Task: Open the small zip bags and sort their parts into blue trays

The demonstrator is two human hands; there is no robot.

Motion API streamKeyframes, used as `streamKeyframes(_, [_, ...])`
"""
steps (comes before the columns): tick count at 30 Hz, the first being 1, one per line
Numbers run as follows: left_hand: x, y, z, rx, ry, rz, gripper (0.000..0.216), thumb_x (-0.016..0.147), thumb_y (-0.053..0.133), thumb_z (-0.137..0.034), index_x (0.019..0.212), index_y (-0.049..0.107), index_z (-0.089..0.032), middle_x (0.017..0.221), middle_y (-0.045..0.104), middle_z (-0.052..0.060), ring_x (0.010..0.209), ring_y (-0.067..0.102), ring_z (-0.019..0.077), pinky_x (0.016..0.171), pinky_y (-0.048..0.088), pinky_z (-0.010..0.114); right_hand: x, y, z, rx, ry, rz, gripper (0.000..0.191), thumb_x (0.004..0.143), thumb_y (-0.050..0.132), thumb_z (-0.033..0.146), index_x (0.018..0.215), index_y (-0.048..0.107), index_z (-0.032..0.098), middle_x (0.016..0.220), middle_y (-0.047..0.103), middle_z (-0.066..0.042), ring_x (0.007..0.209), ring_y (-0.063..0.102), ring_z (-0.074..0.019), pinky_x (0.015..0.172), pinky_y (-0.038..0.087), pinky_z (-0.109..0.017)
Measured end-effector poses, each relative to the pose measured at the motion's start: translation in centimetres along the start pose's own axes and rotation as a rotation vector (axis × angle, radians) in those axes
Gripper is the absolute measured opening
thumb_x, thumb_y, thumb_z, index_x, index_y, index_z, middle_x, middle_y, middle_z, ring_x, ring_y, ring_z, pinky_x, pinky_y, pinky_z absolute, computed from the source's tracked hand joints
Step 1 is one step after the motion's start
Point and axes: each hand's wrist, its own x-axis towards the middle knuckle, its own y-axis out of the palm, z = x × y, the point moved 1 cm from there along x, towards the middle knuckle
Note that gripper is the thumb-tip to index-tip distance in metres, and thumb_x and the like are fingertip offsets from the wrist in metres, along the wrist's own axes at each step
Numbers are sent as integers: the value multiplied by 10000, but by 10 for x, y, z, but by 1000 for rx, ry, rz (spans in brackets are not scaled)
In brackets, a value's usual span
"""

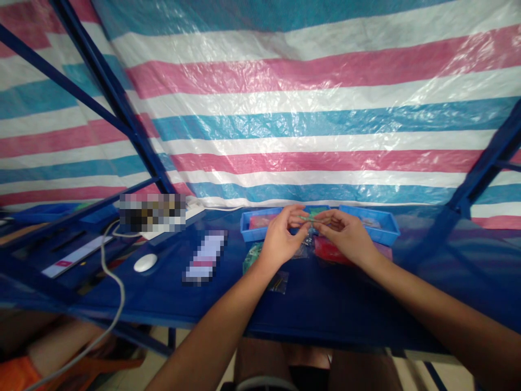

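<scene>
My left hand [283,234] and my right hand [345,232] meet above the blue table [171,296], fingers pinched together on a small green piece [312,217] held between them. Right under the hands lie small clear bags: a green one [253,255], a red one [328,251] and one with thin dark parts [280,282]. Just behind the hands stand shallow blue trays [255,227] [376,224] with small items inside.
A white mouse [145,262] with its cable [114,304] lies at the left, beside a white power strip [191,212] and a blurred flat box [205,256]. A striped tarp [309,108] hangs behind on a blue frame [122,108]. Another person's leg [44,347] shows lower left.
</scene>
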Motion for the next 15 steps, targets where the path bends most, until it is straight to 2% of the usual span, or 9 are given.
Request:
streamKeyframes(2, [0, -2, -4, 114, 24, -28, 361, 959, 713, -287, 1300, 638, -196, 1144, 753, 102, 980, 736, 206, 890, 614, 350, 1, -2, -1, -48, -15, -59, 290, 865, 810, 469, 1003, 720, 230, 933, 779, -56, 851, 743, -232, 860, 619, -409])
streamKeyframes(4, [-1, -3, -9, 162, 35, 10, 351, 998, 658, -306, 1333, 657, -199, 1059, 767, 82, 935, 732, 208, 880, 606, 356, 1, -4, 0, -110, -35, -93, 267, 881, 795, 465, 997, 725, 234, 925, 775, -54, 840, 737, -236, 848, 618, -413])
streamKeyframes(7, [-3, -3, -11, 110, 5, 94, 368, 1054, 568, -345, 1390, 654, -223, 1125, 781, 79, 952, 740, 205, 876, 596, 340, -3, -1, 7, -226, -87, -27, 240, 912, 762, 448, 1039, 742, 246, 1017, 787, -64, 896, 746, -253, 860, 617, -431])
streamKeyframes(9, [-3, -3, -8, 83, -36, 85, 323, 1062, 552, -387, 1289, 713, -223, 1167, 781, 79, 993, 741, 211, 866, 591, 325, -7, 2, 13, -286, -137, 47, 242, 927, 746, 445, 1078, 751, 256, 1089, 786, -64, 908, 747, -254, 849, 616, -430])
streamKeyframes(11, [-2, -3, -2, 68, -79, 50, 297, 1050, 570, -423, 1143, 749, -205, 1100, 792, 71, 969, 741, 209, 826, 585, 307, -10, 5, 18, -327, -180, 86, 247, 935, 735, 445, 1106, 753, 267, 1125, 783, -56, 906, 743, -249, 844, 609, -424])
streamKeyframes(15, [0, -2, 11, 39, -124, -2, 227, 975, 693, -389, 1053, 716, -177, 948, 782, 55, 865, 737, 184, 775, 575, 283, -10, 4, 20, -404, -187, 76, 175, 974, 682, 398, 1059, 755, 264, 1048, 787, -40, 866, 733, -234, 818, 584, -404])
